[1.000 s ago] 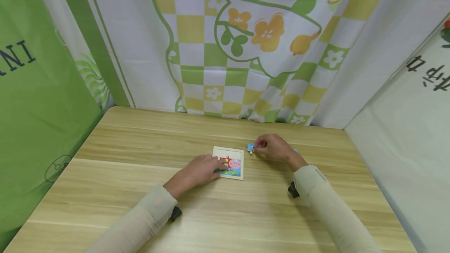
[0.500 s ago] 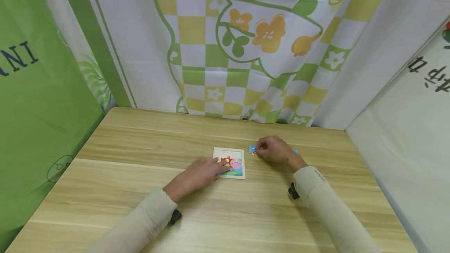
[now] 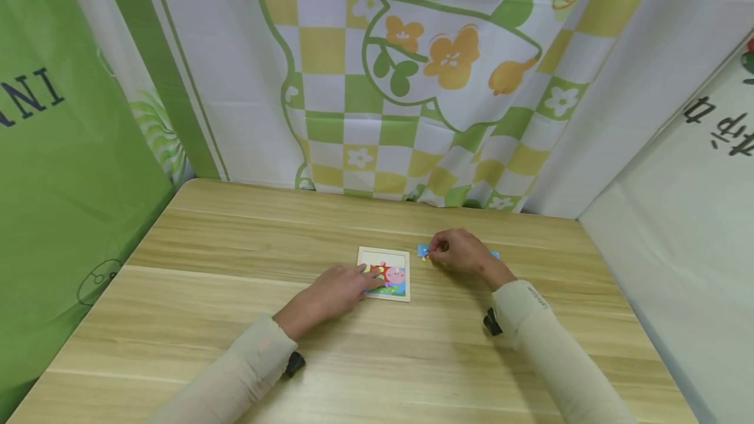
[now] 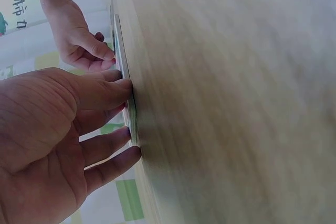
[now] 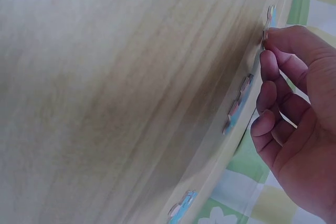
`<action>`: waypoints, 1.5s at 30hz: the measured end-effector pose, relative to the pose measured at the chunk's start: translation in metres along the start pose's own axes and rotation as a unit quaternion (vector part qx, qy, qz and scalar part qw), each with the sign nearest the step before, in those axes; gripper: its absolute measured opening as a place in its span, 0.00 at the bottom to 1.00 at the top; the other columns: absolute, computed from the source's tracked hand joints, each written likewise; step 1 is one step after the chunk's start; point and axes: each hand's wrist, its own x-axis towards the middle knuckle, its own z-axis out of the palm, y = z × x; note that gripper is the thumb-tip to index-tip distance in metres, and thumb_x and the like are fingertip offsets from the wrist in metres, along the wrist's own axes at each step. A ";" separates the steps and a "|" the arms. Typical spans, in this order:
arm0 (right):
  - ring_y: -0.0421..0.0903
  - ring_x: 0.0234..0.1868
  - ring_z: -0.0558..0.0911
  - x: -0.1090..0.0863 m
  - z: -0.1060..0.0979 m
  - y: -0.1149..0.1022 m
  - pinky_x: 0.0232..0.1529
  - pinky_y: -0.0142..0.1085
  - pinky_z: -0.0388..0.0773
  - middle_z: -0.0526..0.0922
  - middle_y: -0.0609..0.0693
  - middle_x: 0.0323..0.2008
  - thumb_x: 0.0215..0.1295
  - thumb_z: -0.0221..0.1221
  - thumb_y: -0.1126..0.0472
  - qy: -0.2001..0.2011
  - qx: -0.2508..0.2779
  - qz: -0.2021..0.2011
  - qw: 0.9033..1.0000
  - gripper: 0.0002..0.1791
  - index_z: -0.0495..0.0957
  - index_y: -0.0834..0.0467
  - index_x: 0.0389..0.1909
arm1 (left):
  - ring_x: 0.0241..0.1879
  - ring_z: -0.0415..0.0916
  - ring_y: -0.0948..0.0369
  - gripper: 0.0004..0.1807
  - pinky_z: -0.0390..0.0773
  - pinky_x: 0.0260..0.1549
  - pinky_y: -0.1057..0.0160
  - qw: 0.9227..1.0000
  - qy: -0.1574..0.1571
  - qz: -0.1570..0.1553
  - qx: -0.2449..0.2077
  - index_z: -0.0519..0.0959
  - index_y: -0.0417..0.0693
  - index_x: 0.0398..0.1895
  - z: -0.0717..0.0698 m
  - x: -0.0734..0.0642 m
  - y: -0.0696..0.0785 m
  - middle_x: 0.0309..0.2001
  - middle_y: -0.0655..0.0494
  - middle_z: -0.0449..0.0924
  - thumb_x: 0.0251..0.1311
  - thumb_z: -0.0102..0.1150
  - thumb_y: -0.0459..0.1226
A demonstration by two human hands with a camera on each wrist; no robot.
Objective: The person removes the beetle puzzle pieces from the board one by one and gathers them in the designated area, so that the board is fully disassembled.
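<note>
A small square jigsaw tray with a pale frame lies on the table; its lower part is filled with a red and pink cartoon picture, its upper part bare. My left hand rests on the tray's left side with fingers extended over the picture. In the left wrist view its thumb touches the tray's near edge. To the right of the tray, my right hand pinches a blue jigsaw piece between thumb and index finger, at the tabletop. The other right fingers are loosely curled, as the right wrist view shows.
More jigsaw pieces lie on the table beyond the right hand, with another piece farther along. Most of them are hidden behind the hand in the head view. A patterned curtain hangs along the table's back edge.
The right hand and its piece sit slightly lower and farther right in the view than a second ago. The left fingers have shifted slightly on the tray. Little differs over the last half second.
</note>
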 end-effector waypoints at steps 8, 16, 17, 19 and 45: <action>0.41 0.33 0.78 -0.004 -0.001 -0.012 0.38 0.40 0.77 0.82 0.41 0.31 0.70 0.65 0.62 0.006 0.027 -0.020 0.999 0.02 0.85 0.54 0.36 | 0.69 0.69 0.51 0.24 0.74 0.60 0.45 1.000 -0.006 -0.013 -0.007 0.77 0.57 0.70 0.000 -0.001 0.002 0.71 0.55 0.72 0.72 0.61 0.36; 0.38 0.34 0.78 -0.010 0.013 -0.038 0.38 0.37 0.78 0.82 0.40 0.34 0.68 0.69 0.59 -0.027 0.016 -0.076 0.997 0.08 0.86 0.57 0.45 | 0.70 0.68 0.51 0.25 0.75 0.59 0.43 1.000 -0.010 -0.018 -0.012 0.76 0.57 0.71 -0.001 -0.003 0.003 0.72 0.55 0.70 0.73 0.59 0.35; 0.38 0.34 0.77 -0.010 0.015 -0.041 0.38 0.36 0.77 0.82 0.39 0.34 0.67 0.69 0.58 -0.028 0.012 -0.077 0.997 0.09 0.86 0.57 0.45 | 0.71 0.68 0.50 0.25 0.75 0.58 0.43 1.000 -0.011 -0.018 -0.011 0.75 0.56 0.72 -0.001 -0.003 0.003 0.73 0.55 0.70 0.73 0.58 0.34; 0.38 0.33 0.77 -0.012 0.019 -0.046 0.37 0.36 0.78 0.82 0.40 0.35 0.66 0.70 0.57 -0.029 0.011 -0.082 0.996 0.12 0.86 0.58 0.47 | 0.71 0.67 0.50 0.25 0.75 0.58 0.42 1.000 -0.014 -0.017 -0.005 0.74 0.56 0.73 -0.001 -0.004 0.004 0.74 0.55 0.68 0.75 0.56 0.33; 0.42 0.38 0.80 -0.021 0.035 -0.066 0.40 0.39 0.78 0.83 0.46 0.37 0.61 0.74 0.57 0.003 -0.039 -0.069 0.997 0.17 0.85 0.59 0.48 | 0.71 0.67 0.48 0.32 0.80 0.52 0.46 1.000 -0.009 -0.005 0.019 0.73 0.56 0.74 0.001 -0.002 0.004 0.74 0.52 0.67 0.68 0.57 0.24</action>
